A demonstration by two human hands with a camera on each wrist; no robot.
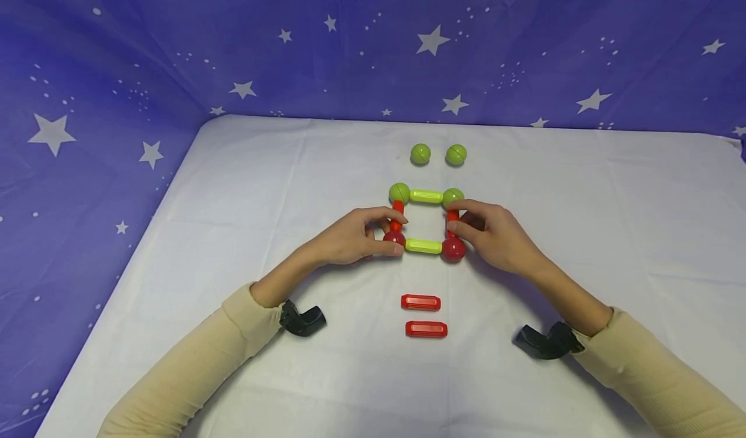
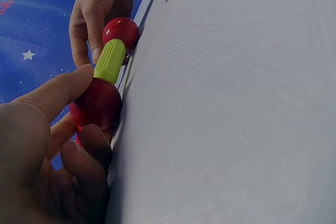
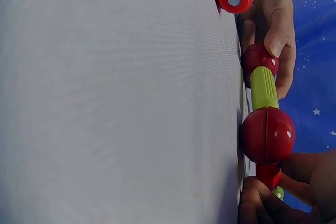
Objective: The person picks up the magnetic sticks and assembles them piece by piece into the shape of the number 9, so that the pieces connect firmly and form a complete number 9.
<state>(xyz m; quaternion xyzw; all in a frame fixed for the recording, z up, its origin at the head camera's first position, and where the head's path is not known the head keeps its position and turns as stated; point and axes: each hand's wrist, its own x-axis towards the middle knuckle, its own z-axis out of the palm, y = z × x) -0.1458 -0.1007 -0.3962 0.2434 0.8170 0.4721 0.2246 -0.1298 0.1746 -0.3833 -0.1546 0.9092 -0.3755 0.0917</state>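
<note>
Grip of the left hand (image 1: 350, 237): thumb and curled fingers pinch the near-left red ball (image 1: 394, 238) of a square frame lying flat on the white table (image 1: 175, 263); the left wrist view shows the thumb across the ball's top and fingers wrapped beneath it. The left red rod (image 1: 397, 214) rises from this ball, away from the person, to the far-left green ball (image 1: 399, 192). Between the two grips runs the near green rod (image 1: 423, 246); beyond it, the far green rod (image 1: 427, 196) joins the far-left green ball to the far-right green ball (image 1: 452, 197). Grip of the right hand (image 1: 495, 234): fingertips close on the right red rod (image 1: 452, 221), just above the near-right red ball (image 1: 453, 249).

Progress, as judged: the four-sided base looks closed, with a ball at each corner. Two loose green balls (image 1: 438, 154) lie beyond the frame and two loose red rods (image 1: 423, 315) lie nearer the person than the grips, untouched, so further building appears to remain.

Pose: both forearms, in cream sleeves, converge from the near corners, wrists low over the table, hands mirrored either side of the frame.
</note>
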